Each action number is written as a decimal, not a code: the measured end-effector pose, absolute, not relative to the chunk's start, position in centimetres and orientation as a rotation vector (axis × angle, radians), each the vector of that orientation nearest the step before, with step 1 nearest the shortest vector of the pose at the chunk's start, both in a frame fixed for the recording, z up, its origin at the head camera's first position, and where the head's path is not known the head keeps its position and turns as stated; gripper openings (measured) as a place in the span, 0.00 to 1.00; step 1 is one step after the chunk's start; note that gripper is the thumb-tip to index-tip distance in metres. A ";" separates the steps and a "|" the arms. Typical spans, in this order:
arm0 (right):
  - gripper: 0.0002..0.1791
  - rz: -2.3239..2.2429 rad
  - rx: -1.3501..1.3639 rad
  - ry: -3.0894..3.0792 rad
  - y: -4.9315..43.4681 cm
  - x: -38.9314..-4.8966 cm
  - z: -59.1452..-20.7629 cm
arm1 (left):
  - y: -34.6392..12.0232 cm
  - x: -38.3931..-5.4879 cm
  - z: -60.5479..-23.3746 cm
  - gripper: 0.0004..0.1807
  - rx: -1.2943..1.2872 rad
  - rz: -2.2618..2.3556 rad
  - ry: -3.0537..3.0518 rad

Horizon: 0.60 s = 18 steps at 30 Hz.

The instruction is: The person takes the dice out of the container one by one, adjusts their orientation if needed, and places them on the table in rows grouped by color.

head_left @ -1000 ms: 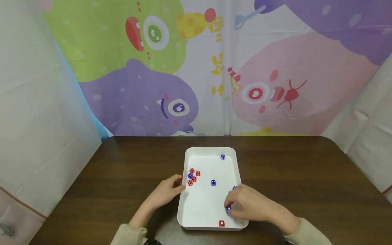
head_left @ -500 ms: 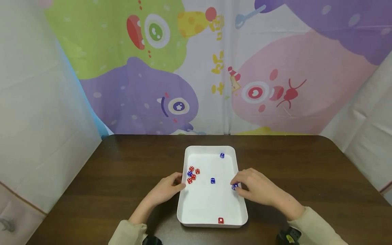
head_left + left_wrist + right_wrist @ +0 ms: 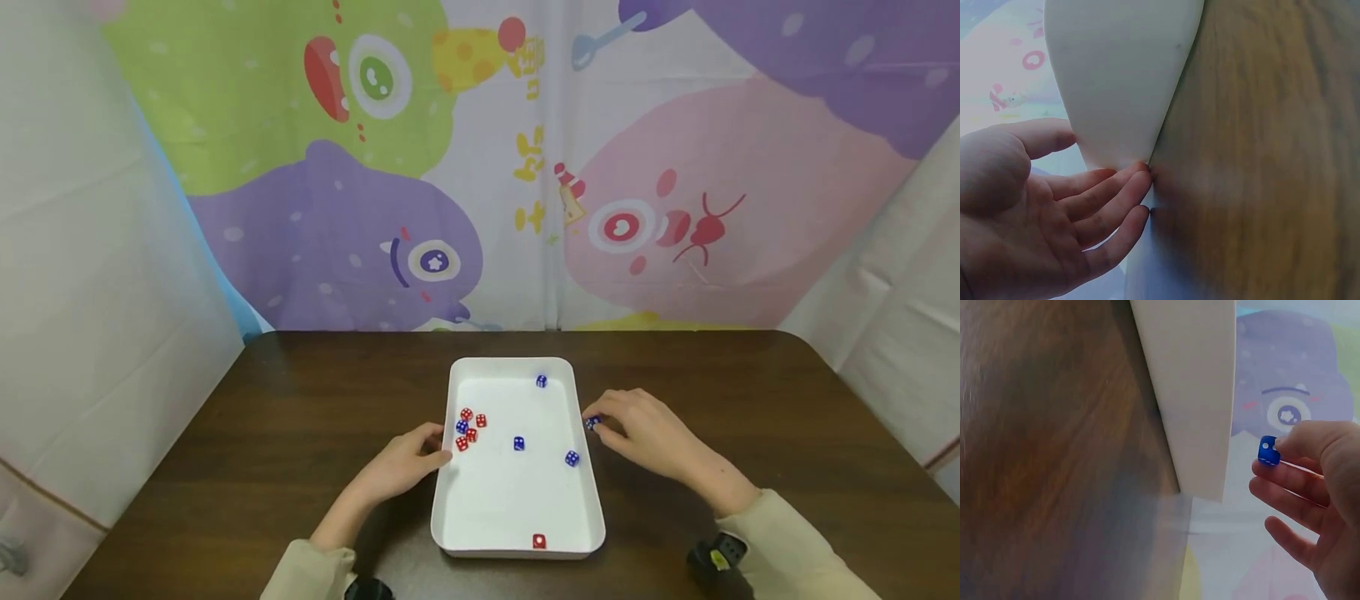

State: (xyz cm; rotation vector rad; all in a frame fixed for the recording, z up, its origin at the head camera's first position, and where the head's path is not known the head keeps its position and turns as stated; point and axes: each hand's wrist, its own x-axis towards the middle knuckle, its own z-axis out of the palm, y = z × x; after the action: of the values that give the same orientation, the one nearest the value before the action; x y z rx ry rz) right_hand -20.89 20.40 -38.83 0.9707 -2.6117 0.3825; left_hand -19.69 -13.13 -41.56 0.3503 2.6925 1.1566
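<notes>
My right hand (image 3: 648, 429) is just past the right wall of a white tray (image 3: 517, 500), pinching a blue die (image 3: 1268, 450) between thumb and index finger; the other fingers are loosely bent. The die is clear of the wall. At the tray's left wall, my left hand (image 3: 401, 465) touches the outside with loose fingers, and its thumb meets the rim. By that wall inside the tray, several red dice (image 3: 471, 435) cluster around one blue die (image 3: 462, 427). Three more blue dice (image 3: 519, 443) lie apart toward the middle, back and right. A lone red die (image 3: 539, 542) sits near the front wall.
The tray stands on a dark wooden table (image 3: 337, 375). Behind the table's back edge hangs a cartoon-printed curtain (image 3: 337, 242). White cloth (image 3: 112, 250) hangs along both sides.
My right hand, pinching the blue die, has moved back and rightward from inside the tray to beyond its right wall. My left hand has stayed at the left wall.
</notes>
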 end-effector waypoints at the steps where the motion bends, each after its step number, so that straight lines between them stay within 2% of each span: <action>1: 0.08 0.382 0.951 -2.615 20.5 -21.0 -38.9 | -13.1 -19.7 -41.6 0.21 0.354 1.158 2.692; 18: 0.07 0.339 0.771 -2.632 21.6 -23.0 -40.5 | -13.0 -19.6 -41.5 0.21 0.300 1.182 2.687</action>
State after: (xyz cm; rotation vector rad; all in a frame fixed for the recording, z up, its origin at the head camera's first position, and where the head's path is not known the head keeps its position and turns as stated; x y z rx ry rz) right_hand -23.02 21.58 -40.54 0.7709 -2.6316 0.3391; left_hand -19.55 -12.95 -41.50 0.3001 2.6870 1.1816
